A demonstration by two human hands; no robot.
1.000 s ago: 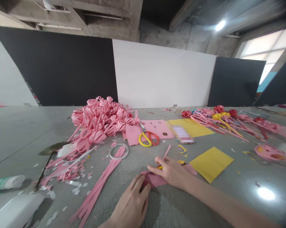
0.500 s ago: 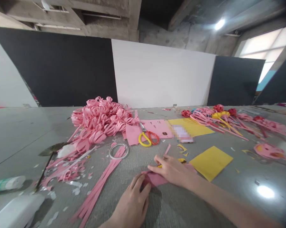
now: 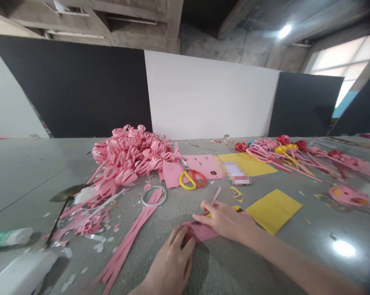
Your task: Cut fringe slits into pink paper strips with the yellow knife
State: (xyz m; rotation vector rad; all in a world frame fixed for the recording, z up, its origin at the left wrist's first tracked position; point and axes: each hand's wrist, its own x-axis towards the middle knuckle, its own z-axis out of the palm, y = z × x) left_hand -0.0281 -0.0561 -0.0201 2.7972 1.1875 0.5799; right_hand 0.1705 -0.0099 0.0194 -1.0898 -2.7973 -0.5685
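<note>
A folded-looking piece of pink paper lies on the grey floor between my two hands. My left hand has its curled fingers and thumb closed on the paper's left end. Across the paper's upper edge rests my right hand, closed over a yellow-and-black utility knife. Most of that knife is hidden under the palm, and a dark, thin edge shows near the fingertips. Just beyond the right fingers lies a narrow pink strip.
Scissors lie on pink sheets ahead, beside a blurred phone. A tape roll sits on long pink strips. Yellow paper is at right. Pink paper flowers pile at left, near a glue stick.
My right hand has shifted very slightly to the right over the pink paper. The left hand keeps its place.
</note>
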